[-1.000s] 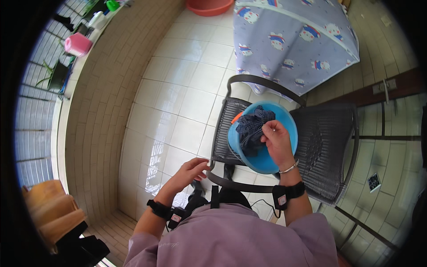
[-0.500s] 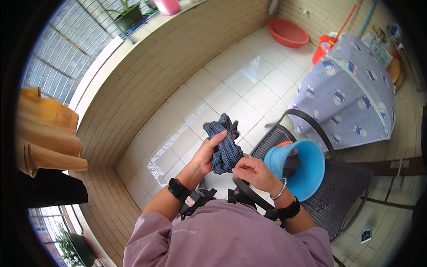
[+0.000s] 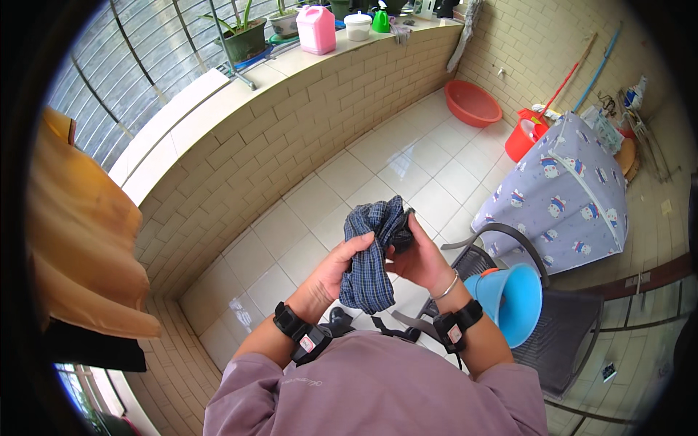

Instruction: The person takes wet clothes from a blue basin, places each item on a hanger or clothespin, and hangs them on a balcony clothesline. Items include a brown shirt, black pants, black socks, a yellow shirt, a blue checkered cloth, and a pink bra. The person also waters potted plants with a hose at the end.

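A bunched dark blue checked cloth (image 3: 369, 265) is held up in front of my chest, above the tiled floor. My left hand (image 3: 342, 265) grips its left side, thumb lying across the front. On the other side, my right hand (image 3: 425, 261) is closed around a darker, blackish part (image 3: 401, 236) at the cloth's right edge; whether that part is a separate piece I cannot tell. Most fingers of both hands are hidden behind the fabric. Right of my right forearm, a light blue bucket (image 3: 525, 305) lies tilted on a dark woven chair (image 3: 563, 320), its mouth facing right.
A patterned lavender cover (image 3: 574, 192) stands beyond the chair. Behind it are a red bucket (image 3: 520, 142) and a red basin (image 3: 472, 103) on the floor. A low tiled wall (image 3: 291, 131) carries pots and a pink jug (image 3: 316, 30). Orange fabric (image 3: 91, 240) hangs at the left.
My right hand has risen from the cloth's lower corner to its upper right side. The cloth hangs fuller between both hands. The view has tilted up, showing more of the ledge.
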Demonstrator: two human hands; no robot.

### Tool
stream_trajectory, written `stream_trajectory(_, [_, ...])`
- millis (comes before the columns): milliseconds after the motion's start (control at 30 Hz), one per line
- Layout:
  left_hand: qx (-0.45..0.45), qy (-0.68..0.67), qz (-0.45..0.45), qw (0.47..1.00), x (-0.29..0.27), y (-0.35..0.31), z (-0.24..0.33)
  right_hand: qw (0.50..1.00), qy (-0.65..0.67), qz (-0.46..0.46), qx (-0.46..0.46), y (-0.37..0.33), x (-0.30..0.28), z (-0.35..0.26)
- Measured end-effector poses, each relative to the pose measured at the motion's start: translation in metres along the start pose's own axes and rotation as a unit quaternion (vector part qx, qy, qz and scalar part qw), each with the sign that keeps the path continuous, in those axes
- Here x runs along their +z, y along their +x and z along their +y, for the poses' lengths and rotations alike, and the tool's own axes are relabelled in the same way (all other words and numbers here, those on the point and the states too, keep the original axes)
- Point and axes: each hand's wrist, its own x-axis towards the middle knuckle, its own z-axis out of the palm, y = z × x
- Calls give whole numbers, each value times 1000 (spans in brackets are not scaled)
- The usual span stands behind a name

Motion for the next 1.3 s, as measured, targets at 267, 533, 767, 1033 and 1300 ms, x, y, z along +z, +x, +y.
stream_trajectory(267, [45,57,14,997,-60,-31,60,947,-173,138,-232,61,81,4])
stream_trajectory(533, [178,-142,46,973,-126,-42,110,960,-97,129,-229,85,122,-23])
stream_trajectory(767, [310,-47,107,943,-161,-50,143,948,-79,134,-278,81,93,-85])
stream_trajectory(1033, [279,389,185,858,-101,-4,152,904,-78,119,-404,81,80,-204])
stream_trajectory(1300, [320,744,334,482,-50,41,164,964,-190,41,-180,127,49,-232])
